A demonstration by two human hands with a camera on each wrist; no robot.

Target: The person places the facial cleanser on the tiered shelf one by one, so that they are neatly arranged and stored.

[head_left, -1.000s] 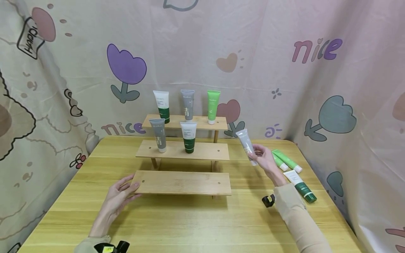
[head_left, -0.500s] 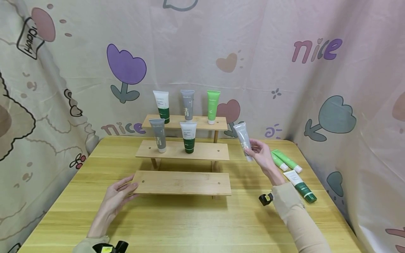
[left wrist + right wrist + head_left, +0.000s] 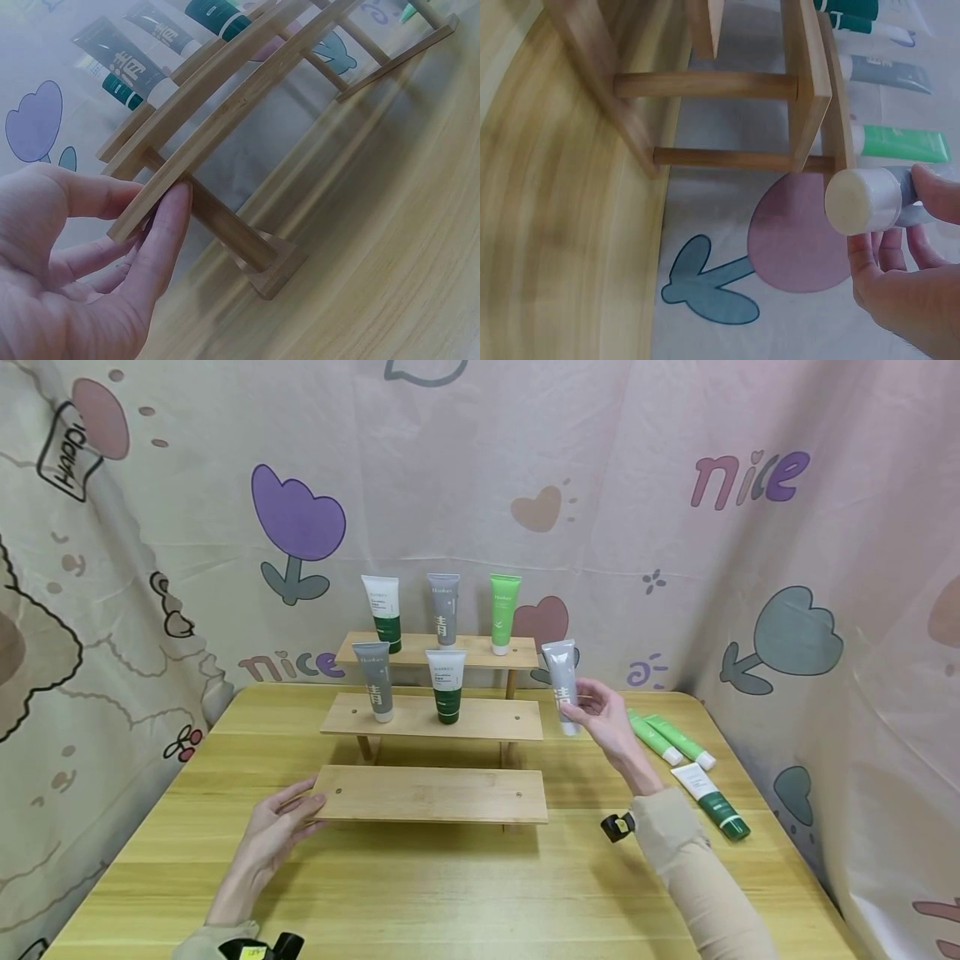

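My right hand (image 3: 609, 722) grips a grey squeeze tube (image 3: 562, 681) near its white cap, holding it almost upright in the air just right of the wooden three-tier stand (image 3: 431, 793). In the right wrist view the tube's cap (image 3: 862, 201) faces the camera, close to the shelf ends. My left hand (image 3: 273, 827) pinches the left end of the lowest shelf; in the left wrist view the thumb (image 3: 161, 247) lies against the board's edge. A grey tube (image 3: 375, 681) and a white-and-green tube (image 3: 447, 685) stand on the middle shelf.
On the top shelf stand a white-and-green tube (image 3: 385, 612), a grey tube (image 3: 444, 608) and a green tube (image 3: 505, 612). At right on the table (image 3: 450, 893) lie two green tubes (image 3: 678, 741) and a white-and-green tube (image 3: 712, 802). A printed curtain (image 3: 600, 460) hangs behind.
My right hand has carried the grey tube left and slightly up toward the stand, and the tube has turned more upright. My left hand stays at the lowest shelf.
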